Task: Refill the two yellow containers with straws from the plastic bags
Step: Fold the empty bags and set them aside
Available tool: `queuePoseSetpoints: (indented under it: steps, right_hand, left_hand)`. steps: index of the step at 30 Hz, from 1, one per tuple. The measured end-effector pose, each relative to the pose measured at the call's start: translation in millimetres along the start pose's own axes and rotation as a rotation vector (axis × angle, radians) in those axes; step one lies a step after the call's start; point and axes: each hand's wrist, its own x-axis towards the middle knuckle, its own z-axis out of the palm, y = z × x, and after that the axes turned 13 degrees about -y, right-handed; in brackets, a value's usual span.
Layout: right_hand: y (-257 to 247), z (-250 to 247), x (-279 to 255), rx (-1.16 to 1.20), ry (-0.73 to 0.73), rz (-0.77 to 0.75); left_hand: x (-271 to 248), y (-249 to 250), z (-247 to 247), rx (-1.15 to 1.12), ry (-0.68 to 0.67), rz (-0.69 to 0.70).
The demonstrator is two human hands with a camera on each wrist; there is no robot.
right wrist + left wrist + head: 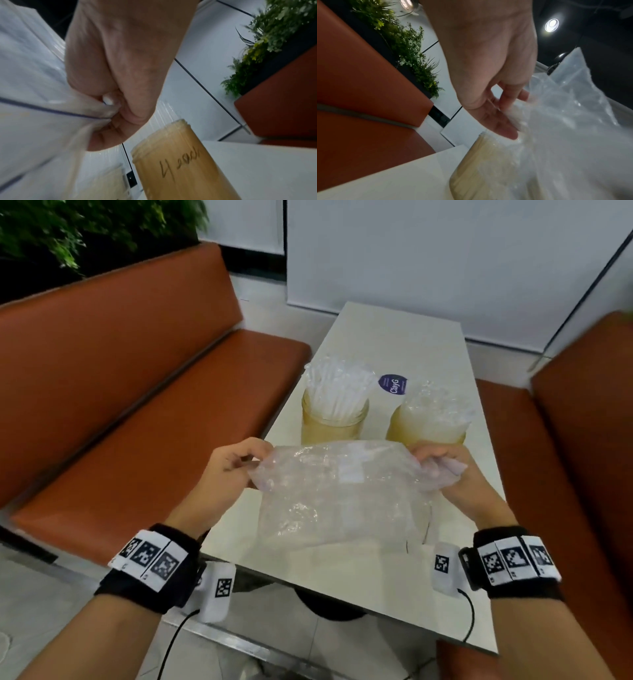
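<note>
Currently the left hand (236, 470) pinches the left top corner of the plastic bag (342, 494), thumb against fingers. Bag hangs between both hands, just above the table (411, 344), in front of both containers. It looks empty or close to it; film glare makes that hard to confirm. Thin, limp, slippery film, very light: best held at the corners or along the mouth seam, as now. Left yellow container (330, 424) is upright, packed with clear straws (334, 385) fanning above the rim. Right yellow container (426, 429) is upright too, holding straws that seem wrapped in clear film. Right hand (442, 462) is curled tight round the bag's right corner.
</note>
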Motion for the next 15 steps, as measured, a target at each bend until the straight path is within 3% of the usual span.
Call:
queuePoseSetpoints:
  steps: [3, 6, 9, 12, 13, 15]
  right_hand:
    - [-3, -15, -1, -0.056, -0.051, -0.022]
    - [-14, -15, 2, -0.072, -0.09, -0.039]
    - [-23, -4, 10, -0.173, -0.126, -0.081]
    - [-31, -2, 22, -0.235, -0.118, -0.137]
    - [-31, -3, 25, -0.252, -0.099, -0.14]
    - [-31, -8, 30, -0.408, -0.08, -0.077]
  left_hand:
    - [14, 19, -6, -0.012, 0.029, -0.051]
    - [32, 44, 5, 0.34, -0.021, 0.009]
    - [46, 74, 34, 0.531, -0.312, -0.025]
    - [62, 78, 61, 0.616, -0.722, -0.197]
    - [69, 72, 65, 0.634, -0.782, -0.238]
    - [81, 60, 68, 0.736, -0.707, -0.286]
